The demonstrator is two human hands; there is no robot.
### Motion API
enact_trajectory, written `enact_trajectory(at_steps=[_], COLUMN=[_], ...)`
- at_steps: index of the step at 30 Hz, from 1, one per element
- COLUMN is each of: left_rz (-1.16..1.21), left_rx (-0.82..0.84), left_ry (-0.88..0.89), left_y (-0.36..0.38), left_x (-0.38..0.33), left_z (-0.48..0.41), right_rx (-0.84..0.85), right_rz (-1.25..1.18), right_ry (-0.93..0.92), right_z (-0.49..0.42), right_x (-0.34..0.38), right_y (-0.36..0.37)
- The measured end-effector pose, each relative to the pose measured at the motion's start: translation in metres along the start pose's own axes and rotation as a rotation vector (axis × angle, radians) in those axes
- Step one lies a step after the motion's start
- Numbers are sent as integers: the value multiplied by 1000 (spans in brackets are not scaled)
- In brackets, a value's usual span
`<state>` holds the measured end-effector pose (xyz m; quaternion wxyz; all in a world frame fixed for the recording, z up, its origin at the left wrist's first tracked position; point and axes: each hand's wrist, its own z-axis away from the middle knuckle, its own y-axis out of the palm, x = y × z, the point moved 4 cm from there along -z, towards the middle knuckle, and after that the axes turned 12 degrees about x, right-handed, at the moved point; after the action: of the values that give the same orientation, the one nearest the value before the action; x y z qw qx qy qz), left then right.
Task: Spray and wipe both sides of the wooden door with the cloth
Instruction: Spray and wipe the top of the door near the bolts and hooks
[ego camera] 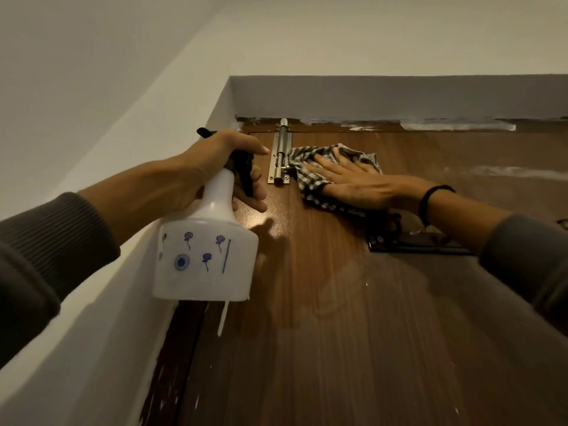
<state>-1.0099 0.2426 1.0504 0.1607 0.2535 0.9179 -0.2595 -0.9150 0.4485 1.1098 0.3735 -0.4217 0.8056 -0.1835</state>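
The brown wooden door (pixel 338 333) fills the lower right of the head view, seen from below up to its top edge. My left hand (pixel 215 167) grips the neck and black trigger of a white spray bottle (pixel 206 256) with blue flower prints, held close to the door's upper left. My right hand (pixel 359 186) lies flat, fingers spread, pressing a checked grey-and-white cloth (pixel 310 167) against the door near its top. A wet, glossy patch shows on the wood below the bottle.
A metal tower bolt (pixel 280 155) is screwed to the door just left of the cloth. A dark metal door-closer bracket (pixel 412 241) sits under my right wrist. White wall (pixel 92 87) and the frame's reveal bound the door at left and above.
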Motion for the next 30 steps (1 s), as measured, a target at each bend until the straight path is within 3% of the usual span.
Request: enact_trajectory(at_steps=[3,9,15,20,30], left_rz=[1,60,100,105,81], left_rx=[18,60,58,26,3], left_ry=[-23,9,-48,-69,-119], left_y=[6,4,34,71,129], left_x=[-3,-6,8,5,-24], left_z=[2,4,3,-3,5], right_rx=[94,-40,135,287,108], right_rz=[13,-77,50,6,-129], right_ry=[22,279,19,-42,-35], right_z=[32,40,21,42,104], right_x=[-26,-61,7,-7,-99], right_y=[1,0,19,1,-3])
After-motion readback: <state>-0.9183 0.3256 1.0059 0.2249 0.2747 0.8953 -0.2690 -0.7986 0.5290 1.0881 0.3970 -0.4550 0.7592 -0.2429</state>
